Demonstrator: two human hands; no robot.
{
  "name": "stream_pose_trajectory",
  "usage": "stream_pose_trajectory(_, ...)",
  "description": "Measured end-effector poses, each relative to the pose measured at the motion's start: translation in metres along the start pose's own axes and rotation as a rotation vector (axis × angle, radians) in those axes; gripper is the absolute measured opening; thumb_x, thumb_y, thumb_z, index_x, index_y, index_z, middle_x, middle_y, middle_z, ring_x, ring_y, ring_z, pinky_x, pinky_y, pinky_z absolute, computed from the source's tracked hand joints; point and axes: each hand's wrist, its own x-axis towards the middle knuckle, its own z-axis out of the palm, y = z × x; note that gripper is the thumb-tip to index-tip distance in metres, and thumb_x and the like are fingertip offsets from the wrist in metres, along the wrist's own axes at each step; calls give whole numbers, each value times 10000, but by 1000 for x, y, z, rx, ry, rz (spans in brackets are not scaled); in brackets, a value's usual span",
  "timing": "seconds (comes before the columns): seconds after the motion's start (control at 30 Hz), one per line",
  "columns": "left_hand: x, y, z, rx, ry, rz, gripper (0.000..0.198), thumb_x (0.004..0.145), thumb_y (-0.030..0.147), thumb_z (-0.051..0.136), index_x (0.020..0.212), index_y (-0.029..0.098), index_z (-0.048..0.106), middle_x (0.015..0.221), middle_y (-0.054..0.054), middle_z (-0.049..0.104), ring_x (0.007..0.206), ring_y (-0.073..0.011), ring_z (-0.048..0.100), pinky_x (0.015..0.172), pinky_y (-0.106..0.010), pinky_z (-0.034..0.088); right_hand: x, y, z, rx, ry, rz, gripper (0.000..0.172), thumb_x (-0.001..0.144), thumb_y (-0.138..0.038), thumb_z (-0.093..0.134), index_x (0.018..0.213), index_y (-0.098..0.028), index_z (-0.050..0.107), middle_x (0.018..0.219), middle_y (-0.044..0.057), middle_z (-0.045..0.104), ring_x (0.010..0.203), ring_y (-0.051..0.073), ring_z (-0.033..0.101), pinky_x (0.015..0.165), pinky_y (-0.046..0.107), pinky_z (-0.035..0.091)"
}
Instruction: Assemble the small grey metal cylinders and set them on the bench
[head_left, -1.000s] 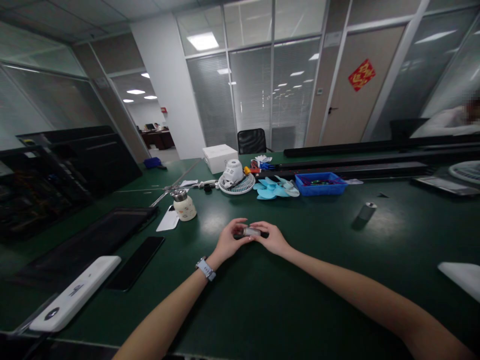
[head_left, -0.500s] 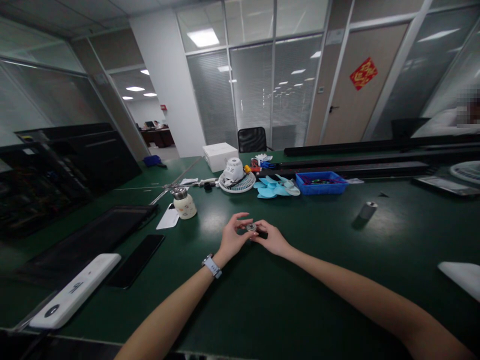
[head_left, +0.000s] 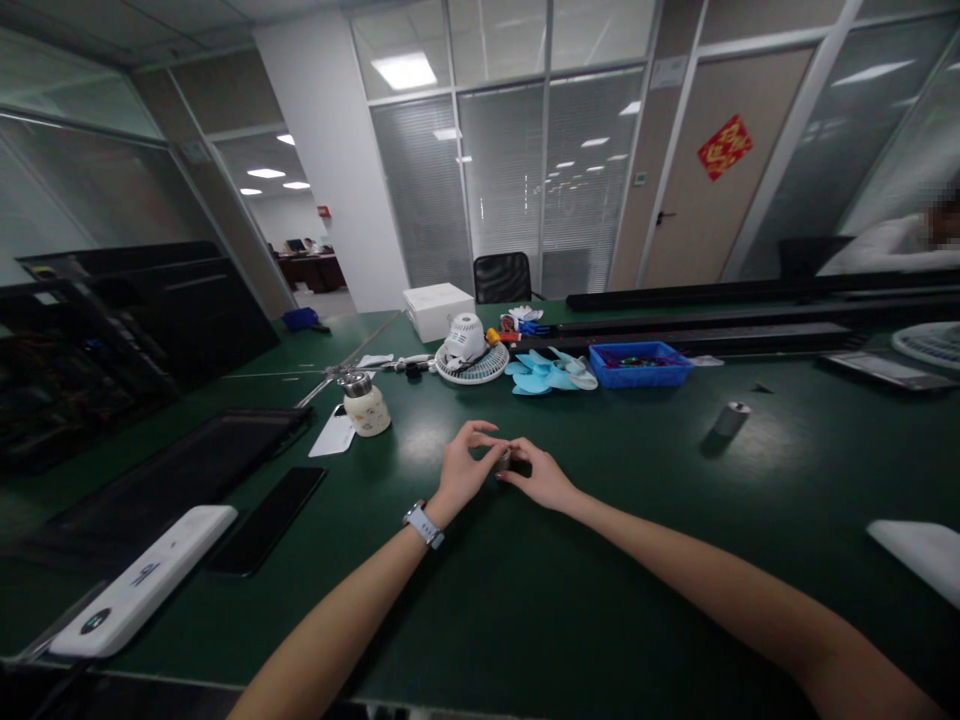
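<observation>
While fingers [head_left: 489, 460] hold a cylinder [head_left: 504, 462], blinds [head_left: 501, 170] hang beyond the green table [head_left: 547, 600].

Green tbl [head_left: 555, 620] w/ 1 white box [head_left: 439, 314], 1 blue tray [head_left: 643, 376], 1 blk phone [head_left: 270, 520], 1 gray cyl [head_left: 731, 419]

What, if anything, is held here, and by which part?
A small metallic piece, held between the left hand and right hand; their fingers cover much of it, so which part is gripped cannot be told.

Head-worn, looking forward and down over a smooth dark green worktop [head_left: 637, 610], pretty wide tbh. Fairly near the bare left hand [head_left: 460, 470] and bare right hand [head_left: 544, 480], but reaching back to a grey-framed glass partition [head_left: 502, 180].
</observation>
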Motion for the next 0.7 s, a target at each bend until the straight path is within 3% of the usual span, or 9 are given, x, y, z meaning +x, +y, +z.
stream_pose_trajectory(0.2, 8, 5, 1, 20, 79, -25, 266, 755, 319, 680, 928, 195, 519, 791, -28, 720, 820, -188, 693, 805, -343, 514, 1, 4, 1, -5, 16, -3, 346, 727, -268, 697, 1019, -226, 517, 1013, 29, 672, 999, 179, 625, 936, 379, 452)
stream_pose_trajectory(0.33, 11, 2, -9, 11, 153, -7, 319, 744, 347, 699, 949, 186, 515, 826, -48, 715, 828, -191, 695, 816, -343, 520, 1, 1, 0, -3, 10, 5, 346, 730, -275, 699, 1026, -225, 527, 1047, 39, 669, 1027, 184, 620, 958, 391, 441)
stream_pose_trajectory(0.5, 4, -23, -27, 59, 6, -103, 329, 709, 296, 731, 955, 180, 546, 848, -49, 712, 843, -197, 694, 818, -349, 526, 1, -2, 0, -5, 12, 17, 343, 728, -288, 706, 1018, -228, 533, 1082, 44, 663, 1066, 188, 609, 972, 388, 436)
stream_pose_trajectory(0.7, 1, -40, -30, 138, -153, -184, 421, 698, 313, 742, 1076, 202, 592, 905, -54, 721, 916, -212, 683, 863, -357, 512, -1, 0, -1, -14, 10, 13, 357, 736, -298, 699, 1041, -229, 526, 1091, 48, 658, 1070, 184, 604, 971, 385, 438)
